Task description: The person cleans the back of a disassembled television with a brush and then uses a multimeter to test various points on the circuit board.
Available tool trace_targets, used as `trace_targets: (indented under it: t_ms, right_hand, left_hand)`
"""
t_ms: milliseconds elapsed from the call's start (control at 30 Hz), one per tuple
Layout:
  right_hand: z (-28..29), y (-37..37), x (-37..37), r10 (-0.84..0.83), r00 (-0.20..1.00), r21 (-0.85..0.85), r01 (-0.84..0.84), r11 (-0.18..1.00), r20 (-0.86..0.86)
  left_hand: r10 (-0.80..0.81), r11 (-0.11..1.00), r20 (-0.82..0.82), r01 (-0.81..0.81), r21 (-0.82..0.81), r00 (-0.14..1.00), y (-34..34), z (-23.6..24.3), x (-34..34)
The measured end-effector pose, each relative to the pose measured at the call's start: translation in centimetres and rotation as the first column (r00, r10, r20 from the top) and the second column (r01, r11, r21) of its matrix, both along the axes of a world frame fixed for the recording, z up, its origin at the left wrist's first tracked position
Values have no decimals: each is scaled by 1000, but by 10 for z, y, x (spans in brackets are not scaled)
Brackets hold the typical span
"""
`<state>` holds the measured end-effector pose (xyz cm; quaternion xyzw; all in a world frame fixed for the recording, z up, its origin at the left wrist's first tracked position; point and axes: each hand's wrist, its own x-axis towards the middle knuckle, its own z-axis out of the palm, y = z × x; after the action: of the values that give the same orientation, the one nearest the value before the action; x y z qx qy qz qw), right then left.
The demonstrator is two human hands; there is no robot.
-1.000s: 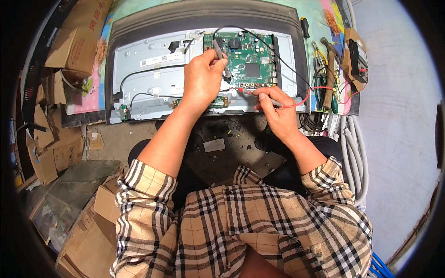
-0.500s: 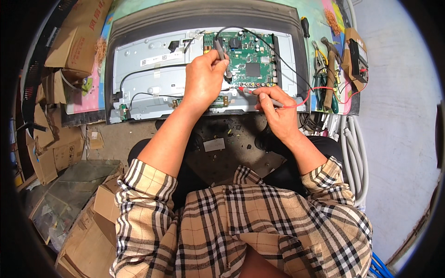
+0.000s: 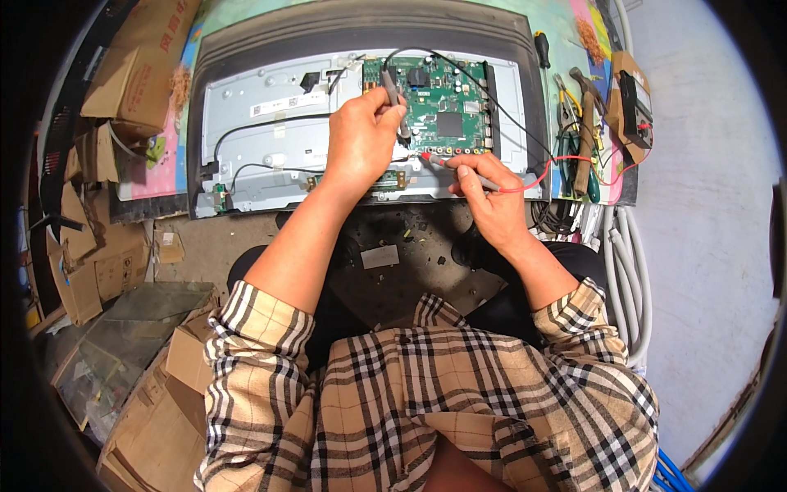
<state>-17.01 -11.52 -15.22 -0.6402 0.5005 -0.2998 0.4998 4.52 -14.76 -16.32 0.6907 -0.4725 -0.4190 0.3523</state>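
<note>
A green circuit board [image 3: 449, 97] is mounted on the right part of a silver metal panel [image 3: 246, 135]. My left hand [image 3: 361, 135] pinches a black-leaded test probe [image 3: 391, 82], its tip pointing down at the board's lower left edge. From the right, my right hand [image 3: 492, 197] grips a red-leaded test probe [image 3: 447, 162] like a pen. Its red tip end lies close to the black probe's tip; whether either tip touches metal is too small to tell. Both leads run right toward a boxed meter [image 3: 635, 111], the black one arching over the board.
Right of the panel lie a hammer [image 3: 584, 139], pliers [image 3: 566, 107] and a screwdriver [image 3: 541, 49]. Cardboard boxes [image 3: 139, 90] crowd the left side. Grey conduit [image 3: 627, 279] hangs at the bench's right. Small debris and a white card [image 3: 379, 257] lie on the floor below.
The red probe's tip end has shifted very slightly left, nearer the black one. The panel appears a touch further right in view. Both hands keep their grips.
</note>
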Motion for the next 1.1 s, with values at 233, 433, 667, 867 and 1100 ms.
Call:
trace_targets:
  t_ms: [233,433,667,867,1100]
  right_hand:
    - [1,-2,1,16,999,-12,-17,1000,-44]
    - [1,-4,8,1,1000,-7,-1,1000,-8]
    - [-2,-6,13,-7,1000,3,7,1000,-7]
    - [-4,-5,14,24,1000,3,-24,1000,6]
    - [-9,-6,14,47,998,-80,-51,995,-51]
  left_hand:
    - [4,1000,68,-5,14,998,-2,9,4]
    - [-5,1000,136,7,-12,991,-1,12,5]
    - [0,1000,113,-2,21,994,2,14,4]
    - [-8,1000,100,7,15,995,3,17,4]
    - [-26,995,63,32,-89,998,4,-6,11]
